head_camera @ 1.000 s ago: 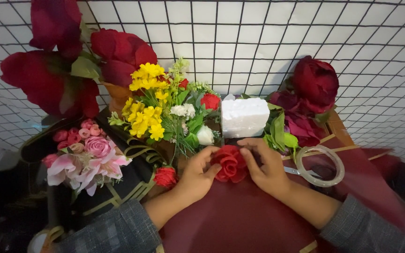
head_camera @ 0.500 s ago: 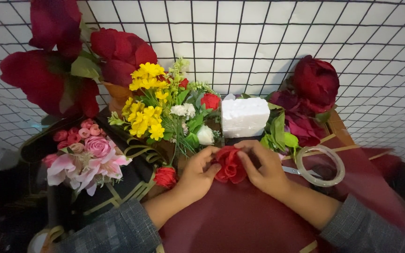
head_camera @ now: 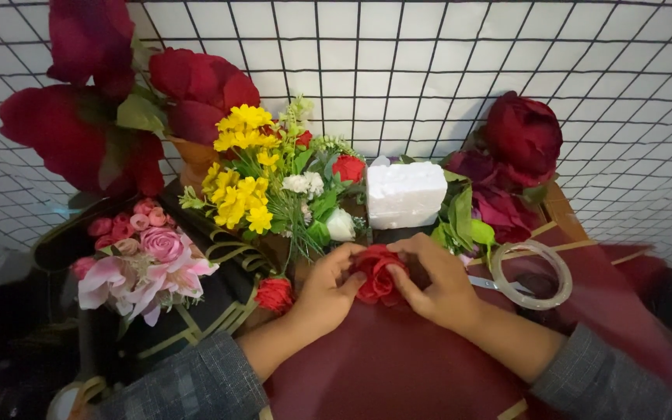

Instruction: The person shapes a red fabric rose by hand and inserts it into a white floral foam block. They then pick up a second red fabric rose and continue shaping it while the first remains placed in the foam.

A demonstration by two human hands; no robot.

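I see my left hand [head_camera: 324, 292] and right hand [head_camera: 437, 284] both pinching a small red rose [head_camera: 377, 274] (soft, ruffled petals) below a white foam block [head_camera: 404, 194].

Two bare hands, left hand [head_camera: 328, 289] and right hand [head_camera: 437, 284], no gloves, rings or watch in sight. Short, plain fingernails. Bare forearms from wrist to mid-arm. Left sleeve [head_camera: 176, 385] in grey woven cloth with a faint check of thin darker lines, cuff pushed back and loose at its edge. Right sleeve [head_camera: 608, 385] of the same grey checked cloth, slightly blurred, cuff likewise pulled up the forearm.
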